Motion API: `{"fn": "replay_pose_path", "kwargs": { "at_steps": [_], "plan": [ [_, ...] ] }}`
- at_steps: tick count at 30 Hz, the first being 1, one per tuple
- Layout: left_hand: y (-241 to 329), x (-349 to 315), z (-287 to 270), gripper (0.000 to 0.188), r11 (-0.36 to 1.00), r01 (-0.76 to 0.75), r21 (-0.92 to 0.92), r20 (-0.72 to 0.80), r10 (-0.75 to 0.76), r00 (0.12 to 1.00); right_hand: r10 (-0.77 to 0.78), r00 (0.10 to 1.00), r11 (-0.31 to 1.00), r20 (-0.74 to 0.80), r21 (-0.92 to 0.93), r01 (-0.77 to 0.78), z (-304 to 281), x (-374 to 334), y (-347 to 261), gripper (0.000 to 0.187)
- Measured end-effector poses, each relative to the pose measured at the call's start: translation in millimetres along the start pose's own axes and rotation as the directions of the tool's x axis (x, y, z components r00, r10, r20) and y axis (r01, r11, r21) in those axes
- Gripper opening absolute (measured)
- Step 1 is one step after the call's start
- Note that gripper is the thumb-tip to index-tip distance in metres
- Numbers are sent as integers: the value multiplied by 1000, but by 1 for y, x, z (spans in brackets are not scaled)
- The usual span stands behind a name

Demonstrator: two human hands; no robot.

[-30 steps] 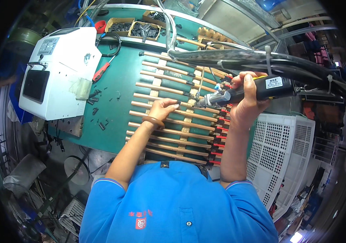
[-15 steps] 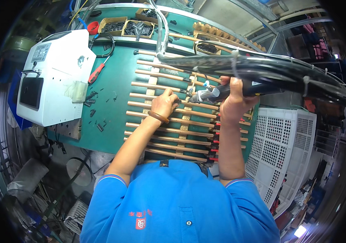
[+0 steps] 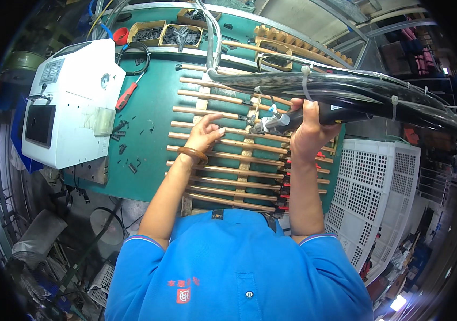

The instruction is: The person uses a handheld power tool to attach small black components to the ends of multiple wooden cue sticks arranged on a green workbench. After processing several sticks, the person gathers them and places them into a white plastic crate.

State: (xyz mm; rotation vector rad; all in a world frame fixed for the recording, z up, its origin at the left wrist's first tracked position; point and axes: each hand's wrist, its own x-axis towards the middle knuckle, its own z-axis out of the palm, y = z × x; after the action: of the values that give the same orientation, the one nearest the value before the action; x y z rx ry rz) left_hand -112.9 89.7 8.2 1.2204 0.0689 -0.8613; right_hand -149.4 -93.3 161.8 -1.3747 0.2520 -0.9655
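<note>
My right hand [image 3: 310,134] is wrapped round a black hand-held power tool [image 3: 275,124] with a silver metal head. The tool's tip points left, over the right part of a row of copper-coloured rods [image 3: 228,170]. Above the row, my left hand [image 3: 203,137] has thumb and index finger apart, with nothing visible between them. It is over the rods, left of the tool's tip; whether it touches one I cannot tell. Many rods carry small black pieces at their right ends, some with red parts. Pale wooden strips [image 3: 244,167] support the rods crosswise.
A white machine [image 3: 73,101] stands left on the green table [image 3: 153,117], beside a red-handled screwdriver [image 3: 127,98] and loose black parts. Boxes of black parts [image 3: 182,36] sit at the back. Thick black cables [image 3: 367,88] hang over the right side, above white perforated crates [image 3: 357,198].
My left hand has moved left, away from the tool's tip, and its fingers have spread. My right hand and the tool have hardly moved.
</note>
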Motion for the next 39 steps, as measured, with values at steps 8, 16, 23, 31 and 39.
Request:
{"fn": "replay_pose_path", "kwargs": {
  "at_steps": [8, 16, 23, 31, 39],
  "plan": [
    [-24, 22, 6, 11, 974, -100, 201, 94, 82, 992, 16, 1000, 1000, 11, -7, -16, -3, 2, -1, 19],
    [-36, 41, 24, 9, 922, -257, 290, 69, 248, 966, -6, 999, 1000, -37, -5, 6, -6, 2, 3, 22],
    [-35, 38, 22, 19, 555, -428, 713, 186, 438, 879, -16, 1000, 1000, -26, 3, 16, -6, 3, 3, 28],
    [-34, 32, 31, 19, 381, -447, 810, 192, 547, 815, -34, 999, 999, -29, 23, 35, -10, -3, 15, 38],
    [-33, 31, 33, 18, 355, -457, 816, 200, 568, 798, -68, 991, 991, -118, 110, 81, -5, -11, 23, 39]
  ]
}}
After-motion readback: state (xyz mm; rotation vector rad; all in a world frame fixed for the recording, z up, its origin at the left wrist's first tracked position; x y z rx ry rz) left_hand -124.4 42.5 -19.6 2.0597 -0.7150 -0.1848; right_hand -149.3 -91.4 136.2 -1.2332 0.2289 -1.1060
